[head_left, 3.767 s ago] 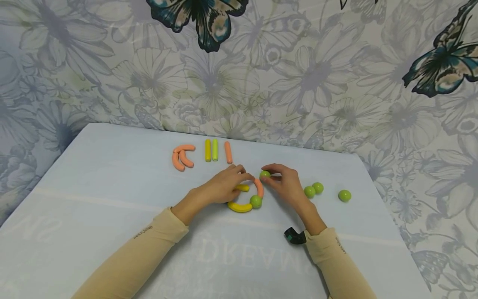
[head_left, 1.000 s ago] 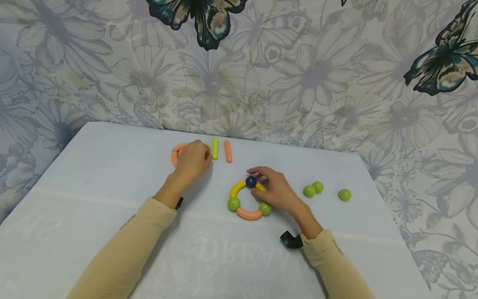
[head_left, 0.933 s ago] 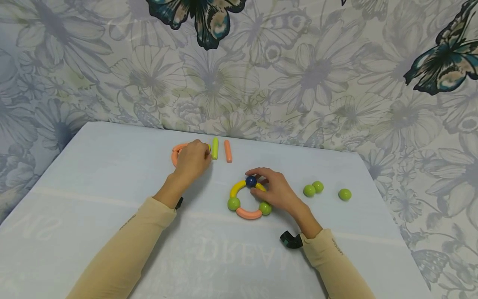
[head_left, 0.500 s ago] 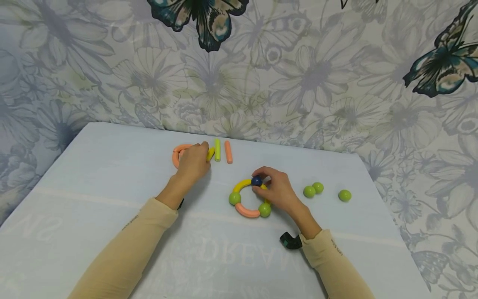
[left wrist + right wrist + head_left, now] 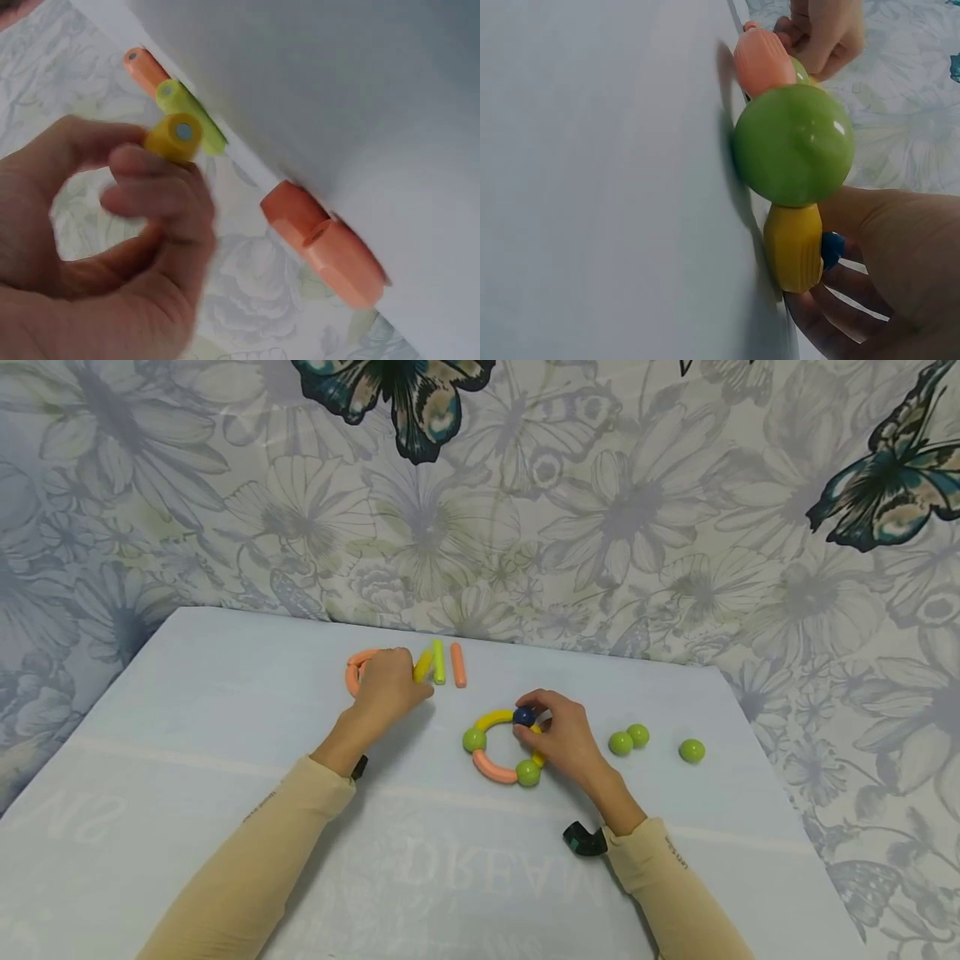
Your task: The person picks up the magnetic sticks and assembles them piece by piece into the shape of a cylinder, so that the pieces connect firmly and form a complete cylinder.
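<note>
My right hand [image 5: 562, 731] pinches a dark blue ball [image 5: 523, 716] between thumb and fingertips. That ball is part of a ring of magnetic building pieces: a yellow curved rod [image 5: 495, 718], a green ball [image 5: 474, 740], an orange curved rod [image 5: 493, 768], another green ball [image 5: 528, 772] and a second yellow rod [image 5: 793, 247], partly behind my fingers in the head view. Farther back, my left hand [image 5: 386, 681] holds a yellow straight stick [image 5: 423, 665] in its fingers; the left wrist view shows the stick's metal-tipped end [image 5: 184, 131].
A lime stick [image 5: 438, 662] and an orange stick [image 5: 458, 665] lie right of the left hand, near the table's back edge. Orange curved rods [image 5: 353, 673] sit partly hidden left of it. Loose green balls [image 5: 620, 743] lie on the right; a patterned wall rises behind the table.
Since the first frame, the ring has been closed with a blue ball, and my left hand has moved to the back sticks. Lately the ring turns and shifts up-right; the yellow stick tilts.
</note>
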`<state>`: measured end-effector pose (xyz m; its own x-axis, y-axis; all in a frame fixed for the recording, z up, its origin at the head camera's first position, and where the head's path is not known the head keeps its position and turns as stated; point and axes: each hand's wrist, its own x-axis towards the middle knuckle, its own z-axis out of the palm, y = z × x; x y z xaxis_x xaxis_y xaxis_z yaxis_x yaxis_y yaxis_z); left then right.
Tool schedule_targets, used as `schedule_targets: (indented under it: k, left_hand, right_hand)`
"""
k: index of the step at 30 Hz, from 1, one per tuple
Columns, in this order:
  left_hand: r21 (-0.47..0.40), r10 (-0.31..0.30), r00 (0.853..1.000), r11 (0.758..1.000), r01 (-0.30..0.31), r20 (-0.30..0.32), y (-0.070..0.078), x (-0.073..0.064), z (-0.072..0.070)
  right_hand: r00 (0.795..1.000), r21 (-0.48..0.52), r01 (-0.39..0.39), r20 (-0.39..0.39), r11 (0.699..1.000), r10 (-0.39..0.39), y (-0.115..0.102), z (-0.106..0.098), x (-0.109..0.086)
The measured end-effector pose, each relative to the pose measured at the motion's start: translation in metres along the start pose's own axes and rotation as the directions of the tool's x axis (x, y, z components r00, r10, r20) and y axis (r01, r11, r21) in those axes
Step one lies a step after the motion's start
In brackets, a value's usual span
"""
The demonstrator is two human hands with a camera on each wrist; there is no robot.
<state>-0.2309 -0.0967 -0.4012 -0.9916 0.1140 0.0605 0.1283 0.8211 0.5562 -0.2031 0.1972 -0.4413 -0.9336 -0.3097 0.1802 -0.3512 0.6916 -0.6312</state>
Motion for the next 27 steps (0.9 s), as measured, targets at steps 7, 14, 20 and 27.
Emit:
schedule_targets:
  k: [7,14,20,27]
  left_hand:
    - [-0.275,0.329,0.941,0.914,-0.297,0.075,0.019,-0.002,-0.002]
    - [-0.325,0.489,0.862,0.843,-0.429,0.131,0.035,-0.009,0.004]
    - [-0.321,0.517,0.826,0.839,-0.438,0.224,0.034,-0.008,0.015]
    - [-0.268,0.474,0.836,0.873,-0.407,0.275,0.034,-0.01,0.024]
  right_hand:
    - [0.999,-0.014,-0.022,-0.037,1.0,0.021,0.001,-0.002,0.0]
    - [0.998,-0.011,-0.034,-0.045,0.999,0.034,0.003,-0.002,0.0]
    - [0.999,0.0,-0.033,-0.041,0.999,0.033,0.005,-0.002,0.001]
    - [0.999,-0.005,-0.031,-0.038,1.0,0.031,0.006,-0.003,0.002]
